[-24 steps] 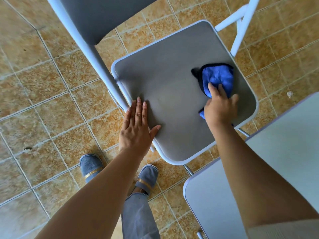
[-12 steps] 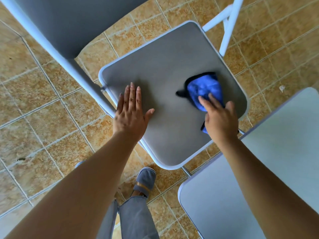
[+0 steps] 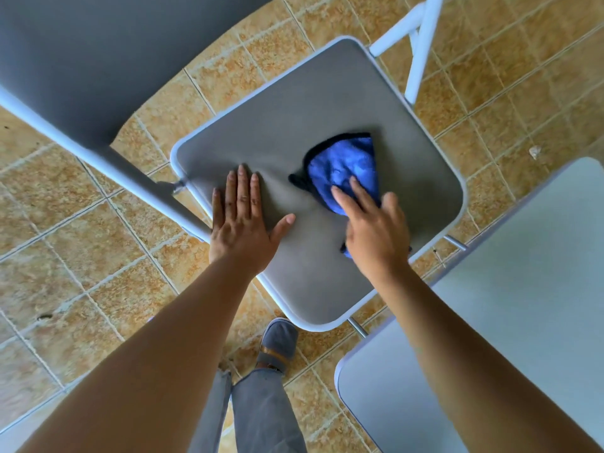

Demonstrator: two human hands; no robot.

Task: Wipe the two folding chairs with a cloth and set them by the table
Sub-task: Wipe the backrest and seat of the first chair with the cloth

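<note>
Head view: the chair [image 3: 327, 103] stands unfolded on the tiled floor [image 3: 81, 240], its grey seat facing up and its backrest [image 3: 98, 60] close to the camera at upper left. The cloth [image 3: 343, 165], blue with a dark edge, lies bunched on the right half of the seat. The right hand [image 3: 376, 233] lies on top of it. Its fingers are stretched over the cloth and press it down rather than clutch it, as far as the blur allows, and a corner of cloth pokes out under the wrist. The left hand [image 3: 243, 223] rests flat on the seat's left edge, fingers straight and together, thumb spread, holding nothing; it seems to steady the chair.

The table [image 3: 523, 289] fills the lower right, its rounded corner near the seat's front corner, so this chair already stands just beside it. A slipper [image 3: 279, 338] shows below the seat.

By my reading the job is in its early or middle part. The seat of one chair is being wiped. Whether the backrest and frame have been wiped cannot be told. No second chair shows here, so its wiping and placing may well remain, and this chair may still need squaring up to the table.
</note>
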